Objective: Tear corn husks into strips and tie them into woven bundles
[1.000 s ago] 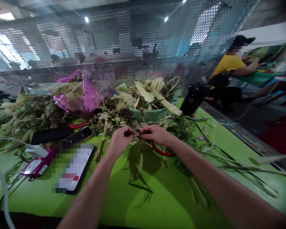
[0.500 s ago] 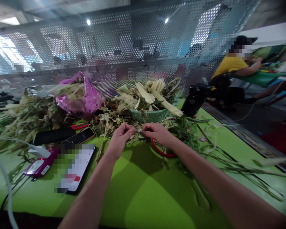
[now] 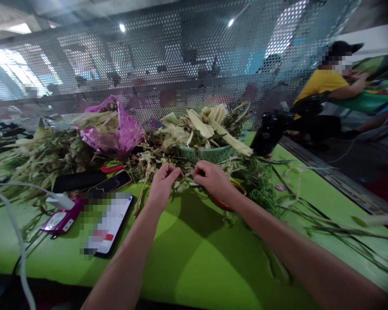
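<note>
My left hand [image 3: 164, 180] and my right hand [image 3: 211, 178] are held close together over the green table [image 3: 194, 254], both pinched shut on a thin pale leaf strip [image 3: 186, 176] that runs between them. Just beyond them lies a litter of dry leaf scraps [image 3: 148, 163] in front of a teal basket [image 3: 210, 154] piled with pale leaf pieces. A red ring [image 3: 226, 206] lies on the table under my right wrist.
A pink plastic bag [image 3: 116, 131] of leaves and a heap of green stalks [image 3: 35, 155] sit at the left. Phones [image 3: 110, 215], a pink power bank [image 3: 60, 218] and a white cable [image 3: 16, 228] lie front left. Long stems [image 3: 326, 224] trail right. A person in yellow [image 3: 323, 84] sits beyond the perforated screen.
Both hands have moved slightly away from me toward the basket, and the hanging leaf strands seen a second ago no longer dangle below them.
</note>
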Demonstrator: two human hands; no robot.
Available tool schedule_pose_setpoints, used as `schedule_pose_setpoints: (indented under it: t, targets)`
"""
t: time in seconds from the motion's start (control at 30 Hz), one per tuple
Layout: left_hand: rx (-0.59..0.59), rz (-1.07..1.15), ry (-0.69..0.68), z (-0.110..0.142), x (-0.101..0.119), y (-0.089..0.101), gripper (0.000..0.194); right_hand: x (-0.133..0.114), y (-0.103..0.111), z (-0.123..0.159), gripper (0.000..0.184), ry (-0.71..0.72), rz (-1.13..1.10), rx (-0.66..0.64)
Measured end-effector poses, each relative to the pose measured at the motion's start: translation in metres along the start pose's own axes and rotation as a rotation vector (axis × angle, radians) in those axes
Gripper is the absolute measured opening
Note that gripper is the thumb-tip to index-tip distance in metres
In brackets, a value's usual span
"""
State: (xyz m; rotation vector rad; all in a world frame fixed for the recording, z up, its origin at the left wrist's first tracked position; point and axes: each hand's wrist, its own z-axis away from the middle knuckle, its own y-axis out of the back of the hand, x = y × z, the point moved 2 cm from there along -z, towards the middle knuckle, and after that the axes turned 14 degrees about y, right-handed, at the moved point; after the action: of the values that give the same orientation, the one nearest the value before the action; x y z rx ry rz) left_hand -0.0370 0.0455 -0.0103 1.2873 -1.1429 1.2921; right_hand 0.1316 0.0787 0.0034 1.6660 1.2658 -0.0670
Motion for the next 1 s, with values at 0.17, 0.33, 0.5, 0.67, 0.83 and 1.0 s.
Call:
schedule_pose_setpoints:
  t: [0.17,0.33,0.5,0.67,0.83,1.0]
  targets:
    - [-0.042,0.100,0.029,0.000,0.004,0.005,0.019,0.005,0.001,0.007,0.020,-0.179,-0.565,-0.007]
    - [-0.035,0.285,0.140,0.001,0.004,0.004,0.022,-0.009,-0.007,0.014,0.025,-0.389,-0.935,-0.115]
    - [-0.029,0.316,0.259,0.003,0.003,0.005,0.024,-0.013,-0.007,0.016,0.022,-0.453,-0.987,-0.153]
    - [-0.106,0.011,0.056,0.004,0.011,0.004,0.018,-0.003,-0.013,0.019,0.022,-0.515,-0.881,-0.146]
    - [-0.210,-0.095,-0.006,0.005,0.010,0.000,0.017,0.002,-0.016,0.020,0.025,-0.517,-0.840,-0.156]
    - [-0.178,-0.139,-0.010,0.000,0.001,-0.001,0.015,0.000,-0.009,0.016,0.028,-0.405,-0.752,-0.097]
